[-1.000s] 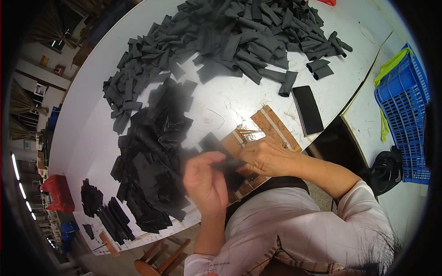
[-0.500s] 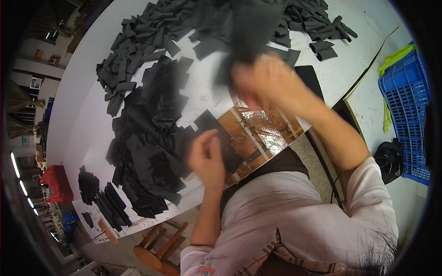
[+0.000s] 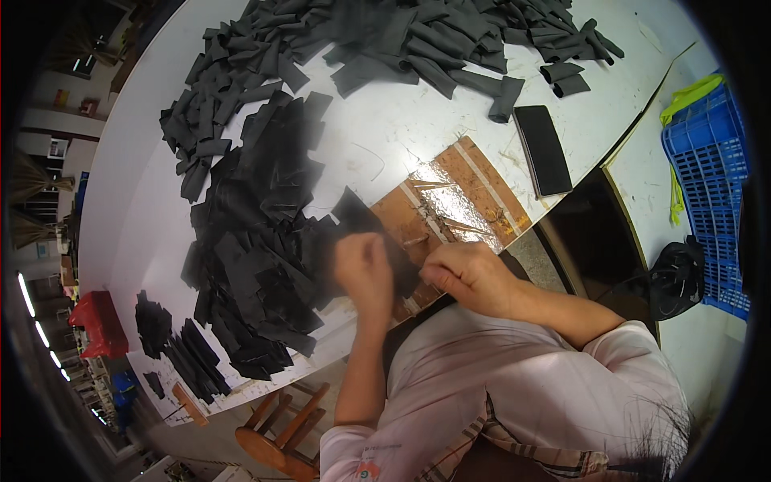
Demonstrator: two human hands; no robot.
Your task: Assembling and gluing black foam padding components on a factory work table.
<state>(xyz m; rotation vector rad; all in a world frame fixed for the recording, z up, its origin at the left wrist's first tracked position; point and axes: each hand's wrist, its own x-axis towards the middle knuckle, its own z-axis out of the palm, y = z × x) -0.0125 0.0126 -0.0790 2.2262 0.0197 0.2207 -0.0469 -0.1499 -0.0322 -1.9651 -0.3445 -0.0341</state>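
Observation:
My left hand (image 3: pixel 363 261) is closed on a black fabric piece (image 3: pixel 403 269), which spreads flat beside its fingers; the hand is slightly blurred. At the right edge of that piece, my right hand (image 3: pixel 474 277) is closed in a pinch, its fingertips on the cloth. Under and beyond the hands lies a brown board (image 3: pixel 462 173) with pale strips, a shiny clear covering and scattered scraps. To the left of my left hand is a large heap of flat black fabric pieces (image 3: pixel 257 265).
Folded dark pieces (image 3: pixel 450 44) are strewn along the table's far side. A phone (image 3: pixel 544 153) lies right of the board. Blue crates (image 3: pixel 707 185) and a black bag (image 3: pixel 677 277) are at the right. A red bag (image 3: pixel 100 325) and wooden stool (image 3: pixel 277 442) are at the left.
My right hand has come back from the far side toward me, beside my left hand. The dark piece blurred near it is no longer there, and the phone is uncovered.

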